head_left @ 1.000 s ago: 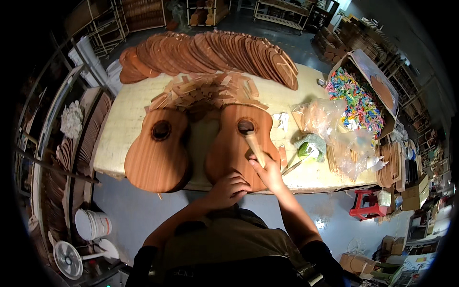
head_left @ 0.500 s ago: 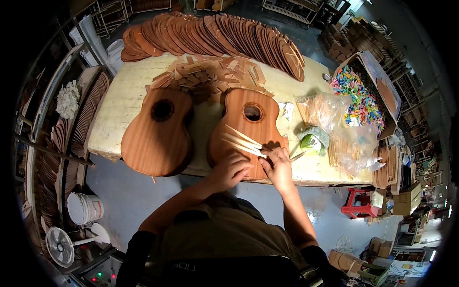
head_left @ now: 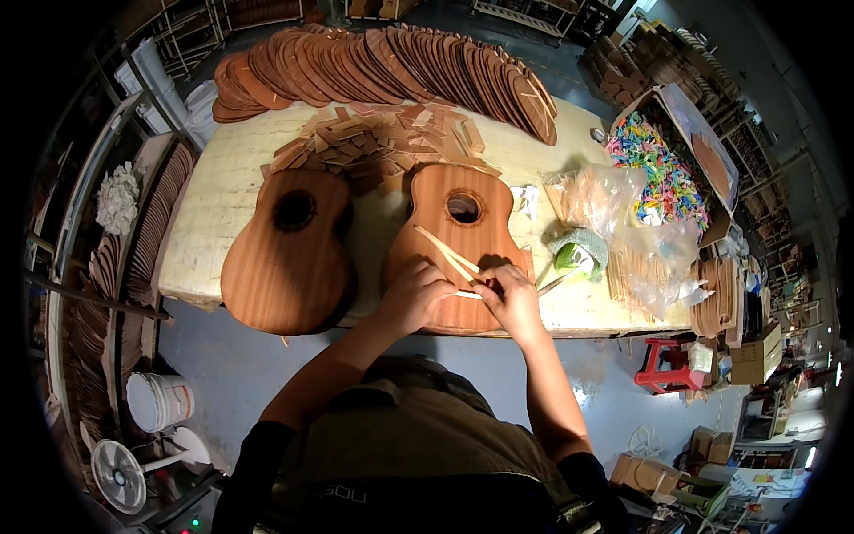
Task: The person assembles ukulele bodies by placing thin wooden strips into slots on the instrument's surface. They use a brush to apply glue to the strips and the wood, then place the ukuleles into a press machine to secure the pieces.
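Above the lower half of the right-hand wooden ukulele body (head_left: 438, 198), my two hands are close together. My right hand (head_left: 511, 298) pinches several thin pale wood strips (head_left: 447, 251), which fan out over the body toward its sound hole. My left hand (head_left: 416, 296) is closed, its fingertips at the end of one short strip (head_left: 466, 295) that spans the gap to my right hand. A second ukulele body (head_left: 283, 262) lies to the left, its round sound hole facing up.
A heap of small wood pieces (head_left: 365, 141) lies behind the bodies, before a long row of thin body-shaped boards (head_left: 356, 67). To the right are a green container in a cloth wrap (head_left: 574, 255), plastic bags (head_left: 654, 258) and a box of colourful clips (head_left: 654, 165). A red stool (head_left: 663, 365) stands below.
My left hand has moved up and right to meet a strip at my right hand. The strips have tilted more steeply and spread apart.
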`<control>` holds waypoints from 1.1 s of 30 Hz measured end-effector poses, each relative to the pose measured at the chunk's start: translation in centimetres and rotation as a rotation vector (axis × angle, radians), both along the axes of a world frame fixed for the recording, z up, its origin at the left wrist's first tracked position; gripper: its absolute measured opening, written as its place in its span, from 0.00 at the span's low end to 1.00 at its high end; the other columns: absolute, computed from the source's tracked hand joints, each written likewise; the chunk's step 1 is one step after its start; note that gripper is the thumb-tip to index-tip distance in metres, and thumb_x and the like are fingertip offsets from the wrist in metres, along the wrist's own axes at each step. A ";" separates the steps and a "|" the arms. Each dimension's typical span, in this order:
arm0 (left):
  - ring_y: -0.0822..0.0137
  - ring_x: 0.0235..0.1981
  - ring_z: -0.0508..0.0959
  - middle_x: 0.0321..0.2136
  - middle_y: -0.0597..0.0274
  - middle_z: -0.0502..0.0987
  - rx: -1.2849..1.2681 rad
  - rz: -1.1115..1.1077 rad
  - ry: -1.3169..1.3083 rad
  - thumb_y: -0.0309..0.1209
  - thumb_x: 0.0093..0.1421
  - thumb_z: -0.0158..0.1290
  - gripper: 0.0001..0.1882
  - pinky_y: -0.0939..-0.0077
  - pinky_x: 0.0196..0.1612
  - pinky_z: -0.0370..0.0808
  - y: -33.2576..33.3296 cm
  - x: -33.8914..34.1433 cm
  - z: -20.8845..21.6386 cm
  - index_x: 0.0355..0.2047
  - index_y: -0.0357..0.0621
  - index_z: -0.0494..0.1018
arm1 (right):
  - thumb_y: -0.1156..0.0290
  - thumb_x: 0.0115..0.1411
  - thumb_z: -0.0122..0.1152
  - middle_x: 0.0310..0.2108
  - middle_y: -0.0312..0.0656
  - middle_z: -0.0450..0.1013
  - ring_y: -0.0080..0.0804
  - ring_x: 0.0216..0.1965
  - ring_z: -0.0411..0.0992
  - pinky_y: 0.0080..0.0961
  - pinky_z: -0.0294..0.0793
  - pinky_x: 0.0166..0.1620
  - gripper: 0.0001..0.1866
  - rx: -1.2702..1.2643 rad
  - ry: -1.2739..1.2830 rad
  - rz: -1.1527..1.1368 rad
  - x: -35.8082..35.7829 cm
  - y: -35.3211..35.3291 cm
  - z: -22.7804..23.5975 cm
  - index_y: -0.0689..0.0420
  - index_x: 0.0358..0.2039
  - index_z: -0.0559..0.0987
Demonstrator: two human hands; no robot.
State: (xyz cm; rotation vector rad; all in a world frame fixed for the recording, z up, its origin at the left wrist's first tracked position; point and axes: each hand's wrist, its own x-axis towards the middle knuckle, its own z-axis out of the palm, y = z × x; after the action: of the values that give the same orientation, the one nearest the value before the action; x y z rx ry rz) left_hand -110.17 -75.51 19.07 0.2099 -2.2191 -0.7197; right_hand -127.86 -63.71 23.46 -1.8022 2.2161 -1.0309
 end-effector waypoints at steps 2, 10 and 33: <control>0.59 0.34 0.70 0.29 0.63 0.71 0.002 -0.015 -0.019 0.22 0.51 0.56 0.07 0.68 0.37 0.69 -0.1 0.2 0.5 0.32 0.43 0.77 | 0.71 0.48 0.68 0.28 0.42 0.74 0.43 0.36 0.72 0.35 0.73 0.39 0.07 0.078 0.073 0.017 -0.1 -0.6 0.2 0.57 0.26 0.78; 0.58 0.37 0.69 0.30 0.62 0.71 -0.067 0.001 0.073 0.20 0.46 0.56 0.08 0.65 0.42 0.67 -0.3 0.3 1.0 0.29 0.43 0.76 | 0.76 0.48 0.60 0.26 0.41 0.71 0.40 0.34 0.72 0.33 0.73 0.40 0.03 0.018 0.496 0.173 -0.2 -1.4 1.1 0.59 0.25 0.76; 0.56 0.38 0.70 0.35 0.61 0.73 0.066 0.073 0.000 0.21 0.50 0.54 0.06 0.64 0.43 0.68 0.4 0.3 0.8 0.30 0.42 0.76 | 0.75 0.50 0.64 0.30 0.43 0.72 0.44 0.37 0.70 0.37 0.72 0.41 0.06 0.020 0.132 0.215 -1.2 -2.1 2.1 0.59 0.29 0.77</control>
State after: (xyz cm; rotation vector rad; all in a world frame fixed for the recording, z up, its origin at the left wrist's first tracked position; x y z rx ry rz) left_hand -109.87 -75.13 19.90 0.3220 -2.1776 -0.7539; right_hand -129.07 -65.79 25.55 -2.0997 2.0332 -0.8675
